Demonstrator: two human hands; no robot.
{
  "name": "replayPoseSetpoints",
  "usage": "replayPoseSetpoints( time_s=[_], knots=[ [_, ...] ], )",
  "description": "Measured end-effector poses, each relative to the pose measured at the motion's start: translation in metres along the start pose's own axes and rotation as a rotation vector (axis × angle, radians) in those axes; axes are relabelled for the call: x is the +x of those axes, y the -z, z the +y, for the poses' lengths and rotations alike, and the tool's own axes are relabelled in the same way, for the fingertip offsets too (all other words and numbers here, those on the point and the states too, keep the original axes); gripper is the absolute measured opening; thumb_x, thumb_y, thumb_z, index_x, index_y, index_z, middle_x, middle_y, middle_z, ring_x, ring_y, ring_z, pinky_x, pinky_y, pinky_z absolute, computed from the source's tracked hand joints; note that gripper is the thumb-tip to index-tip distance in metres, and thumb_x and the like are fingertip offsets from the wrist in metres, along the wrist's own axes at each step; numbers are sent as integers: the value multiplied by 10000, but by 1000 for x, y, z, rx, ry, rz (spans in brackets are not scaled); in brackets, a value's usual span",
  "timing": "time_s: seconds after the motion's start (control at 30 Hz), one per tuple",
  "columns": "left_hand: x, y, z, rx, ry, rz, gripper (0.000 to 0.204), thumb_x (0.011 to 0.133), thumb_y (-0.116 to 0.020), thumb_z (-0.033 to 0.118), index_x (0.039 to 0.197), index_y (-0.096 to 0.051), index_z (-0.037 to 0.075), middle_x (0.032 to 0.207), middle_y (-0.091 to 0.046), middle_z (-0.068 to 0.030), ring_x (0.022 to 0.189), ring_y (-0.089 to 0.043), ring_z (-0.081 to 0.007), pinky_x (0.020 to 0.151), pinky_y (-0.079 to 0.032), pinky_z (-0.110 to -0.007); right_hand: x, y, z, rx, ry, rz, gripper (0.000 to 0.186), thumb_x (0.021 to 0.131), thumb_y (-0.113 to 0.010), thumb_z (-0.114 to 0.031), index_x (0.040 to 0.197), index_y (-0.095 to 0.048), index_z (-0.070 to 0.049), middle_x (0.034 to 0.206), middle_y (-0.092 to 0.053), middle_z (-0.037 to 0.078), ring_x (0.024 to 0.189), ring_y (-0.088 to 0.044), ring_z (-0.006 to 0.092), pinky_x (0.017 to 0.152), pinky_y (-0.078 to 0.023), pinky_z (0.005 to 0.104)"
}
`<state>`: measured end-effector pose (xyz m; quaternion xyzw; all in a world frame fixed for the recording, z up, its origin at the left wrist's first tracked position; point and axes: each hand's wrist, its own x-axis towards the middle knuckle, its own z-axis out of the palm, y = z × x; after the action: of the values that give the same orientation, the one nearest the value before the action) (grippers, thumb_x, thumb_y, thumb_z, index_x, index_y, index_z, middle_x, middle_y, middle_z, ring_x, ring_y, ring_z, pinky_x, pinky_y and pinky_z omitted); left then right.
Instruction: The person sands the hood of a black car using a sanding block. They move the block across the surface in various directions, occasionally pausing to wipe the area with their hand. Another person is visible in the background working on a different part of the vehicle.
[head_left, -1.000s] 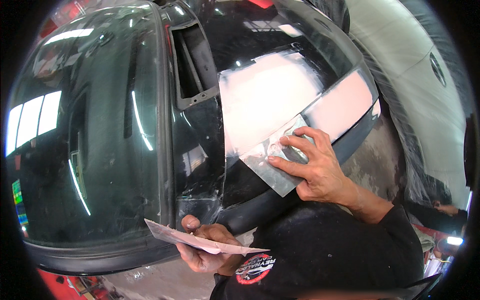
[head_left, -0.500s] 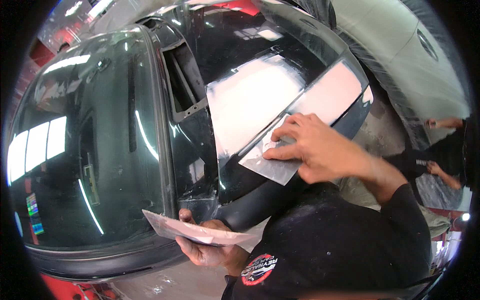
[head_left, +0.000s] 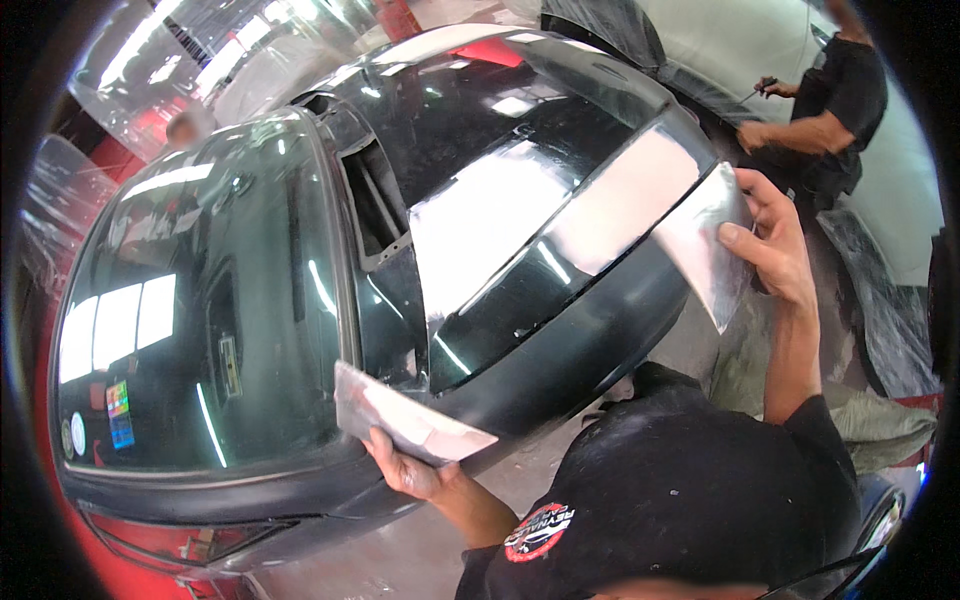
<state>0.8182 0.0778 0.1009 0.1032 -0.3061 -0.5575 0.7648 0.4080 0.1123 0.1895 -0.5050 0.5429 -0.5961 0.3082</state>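
Note:
My left hand [head_left: 412, 470] is closed on a flat mixing board [head_left: 385, 400] carrying pale pink body filler, held over the lower corner of the dark car [head_left: 530, 360]. My right hand [head_left: 778, 235] pinches a thin, grey, flexible spreader sheet [head_left: 708, 235] at the right end of the car's rear or front edge. The sheet bows toward its lower tip; whether it touches the bodywork I cannot tell. Beside it, a smooth pale pink filler patch [head_left: 640, 185] covers part of the black panel. A larger whitish patch [head_left: 490, 220] lies further left.
A large window glass [head_left: 250, 390] with small stickers fills the left. An open recess [head_left: 370, 200] lies between glass and panel. At upper right a co-worker in black [head_left: 840, 110] holds a thin tool beside a pale vehicle [head_left: 740, 40]. Plastic sheeting [head_left: 890, 300] hangs below.
My right hand has moved the spreader from mid-panel out to the right end. The board in my left hand is tilted differently and slightly higher. The pink patch now reaches further left.

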Motion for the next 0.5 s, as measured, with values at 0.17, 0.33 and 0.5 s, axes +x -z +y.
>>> replayPoseSetpoints(
  time_s=[0.17,0.33,0.5],
  knots=[
    [-37,-58,-47,535,318,255,463,968,-593,254,1331,-493,-15,1252,-579,-142,1144,-584,-241,996,-471,-420,-6,0,41,299,-136,-37,286,975,-588,-272,1143,-584,-41,905,-631,-18,848,-584,61,799,-464,230],
    [-72,-124,-145,137,792,107,378,987,-564,200,1320,-502,31,1183,-621,-87,1039,-619,-183,917,-510,-352,-16,-19,53,180,-174,-218,451,985,-623,-243,1311,-386,-40,840,-668,8,743,-585,61,694,-465,211],
    [-80,-156,-195,-14,953,63,418,972,-569,173,1353,-479,26,1184,-623,-100,1040,-638,-193,892,-550,-353,-11,44,69,-67,-346,-217,620,913,-707,-213,1373,-327,-42,888,-711,84,771,-647,104,692,-499,245]
  ],
)
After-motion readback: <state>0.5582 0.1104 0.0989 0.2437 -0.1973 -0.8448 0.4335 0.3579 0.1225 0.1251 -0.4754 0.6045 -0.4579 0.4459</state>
